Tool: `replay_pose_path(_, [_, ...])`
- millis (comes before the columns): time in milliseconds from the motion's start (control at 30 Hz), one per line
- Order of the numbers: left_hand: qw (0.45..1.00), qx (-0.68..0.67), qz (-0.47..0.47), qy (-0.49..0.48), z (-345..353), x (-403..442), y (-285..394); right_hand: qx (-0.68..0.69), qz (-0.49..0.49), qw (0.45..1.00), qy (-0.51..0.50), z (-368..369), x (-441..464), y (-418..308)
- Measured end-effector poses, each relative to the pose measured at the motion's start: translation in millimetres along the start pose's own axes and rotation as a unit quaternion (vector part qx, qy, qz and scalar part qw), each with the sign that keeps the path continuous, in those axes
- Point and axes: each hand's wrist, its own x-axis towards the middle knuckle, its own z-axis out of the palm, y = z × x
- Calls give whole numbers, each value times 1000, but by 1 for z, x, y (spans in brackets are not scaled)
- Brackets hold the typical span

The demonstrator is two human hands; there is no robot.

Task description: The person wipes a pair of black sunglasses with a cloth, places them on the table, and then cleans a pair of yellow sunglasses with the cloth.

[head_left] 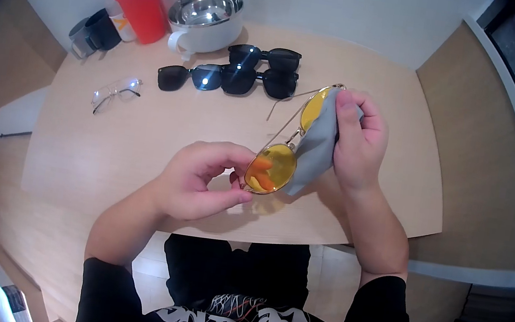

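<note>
Yellow-tinted glasses with a thin gold frame (pixel 276 167) are held up over the near part of the table, tilted with one lens above the other. My left hand (pixel 205 180) is closed on the lower lens's outer edge, and some fingers show orange through that lens. My right hand (pixel 361 136) pinches a grey cloth (pixel 317 151) against the upper lens, thumb on top. The cloth hangs down beside the glasses. The thin temples point up and to the left.
Several dark sunglasses (pixel 240 81) lie behind my hands. Clear glasses (pixel 117 94) rest at the left of the wooden table (pixel 106 159). At the back stand a white pot with a steel inside (pixel 212 35), a red jug (pixel 141 6) and dark mugs (pixel 101 30).
</note>
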Motion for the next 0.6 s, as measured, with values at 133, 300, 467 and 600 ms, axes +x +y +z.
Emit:
replay_pose_path(133, [996,-79,-18,30,0,1,-2,41,72,996,-19,4,1,-4])
replay_pose_path(300, [991,-107,-14,84,3,0,-7,42,208,974,-79,15,-6,-16])
replay_pose_path(467, [989,-103,2,102,2,0,-12,90,322,929,-156,18,-14,-2])
replay_pose_path(600, [987,-105,17,117,-1,1,-10,99,355,908,-199,-4,-3,-15])
